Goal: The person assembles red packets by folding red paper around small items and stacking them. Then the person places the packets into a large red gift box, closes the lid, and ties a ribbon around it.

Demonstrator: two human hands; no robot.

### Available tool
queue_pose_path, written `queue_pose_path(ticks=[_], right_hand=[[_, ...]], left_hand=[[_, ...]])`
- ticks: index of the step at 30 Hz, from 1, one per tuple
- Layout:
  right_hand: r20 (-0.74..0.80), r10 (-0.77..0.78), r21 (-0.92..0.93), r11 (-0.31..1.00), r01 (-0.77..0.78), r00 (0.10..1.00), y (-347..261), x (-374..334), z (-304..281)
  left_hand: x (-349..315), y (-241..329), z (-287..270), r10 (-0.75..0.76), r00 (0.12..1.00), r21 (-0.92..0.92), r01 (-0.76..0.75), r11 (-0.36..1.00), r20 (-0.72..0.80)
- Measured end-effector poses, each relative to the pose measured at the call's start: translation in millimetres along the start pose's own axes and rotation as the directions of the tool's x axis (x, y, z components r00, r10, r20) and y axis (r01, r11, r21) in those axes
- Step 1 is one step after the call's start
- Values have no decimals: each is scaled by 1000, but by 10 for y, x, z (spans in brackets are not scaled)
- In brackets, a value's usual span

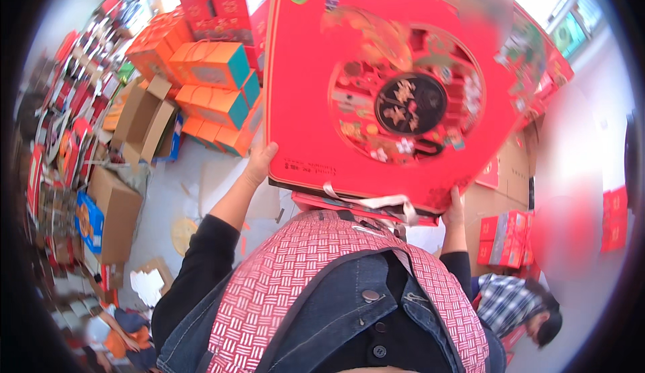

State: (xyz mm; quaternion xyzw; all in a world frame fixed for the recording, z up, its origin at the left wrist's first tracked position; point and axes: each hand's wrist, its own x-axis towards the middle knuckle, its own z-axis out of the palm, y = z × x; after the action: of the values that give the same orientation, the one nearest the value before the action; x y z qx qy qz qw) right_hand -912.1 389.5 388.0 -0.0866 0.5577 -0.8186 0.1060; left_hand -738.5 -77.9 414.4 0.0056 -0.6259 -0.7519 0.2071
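Note:
A large red gift box (302,97), printed with a round colourful picture and a black disc in its middle, is held up in front of my chest. My left hand (259,163) grips its near left corner, the thumb on the top edge. At the near right corner my right hand (455,210) holds the same box, the fingers mostly hidden behind it. A pale ribbon handle (376,201) hangs along the near side. Just under that side, part of another red box (312,201) shows close to my apron (269,272).
Orange boxes with teal ends (211,64) are stacked at the far left, near an opened brown carton (144,121). Another carton (114,205) stands left. Red boxes (504,238) sit at the right. A person in a checked shirt (514,306) is at lower right, another person (124,333) at lower left.

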Motion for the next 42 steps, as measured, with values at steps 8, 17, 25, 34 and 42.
queue_pose_path(ticks=[8, 17, 25, 34, 42], right_hand=[[7, 356, 94, 930, -355, 934, -905, 523, 611], [-241, 606, -106, 760, -641, 758, -762, -473, 409], [-181, 641, -110, 740, -663, 746, -979, -838, 336], [-385, -94, -727, 644, -239, 918, -360, -1101, 20], [-437, 392, -172, 847, -503, 809, -1038, -1278, 467]], left_hand=[[686, 593, 304, -416, 907, -327, 414, 850, 67], [-184, 593, 277, -746, 666, -289, 717, 635, 15], [-532, 798, 533, -593, 803, -158, 578, 801, -65], [-702, 577, 620, -187, 982, 710, 131, 692, 2], [-220, 1100, 919, -302, 738, 797, -572, 194, 603]])
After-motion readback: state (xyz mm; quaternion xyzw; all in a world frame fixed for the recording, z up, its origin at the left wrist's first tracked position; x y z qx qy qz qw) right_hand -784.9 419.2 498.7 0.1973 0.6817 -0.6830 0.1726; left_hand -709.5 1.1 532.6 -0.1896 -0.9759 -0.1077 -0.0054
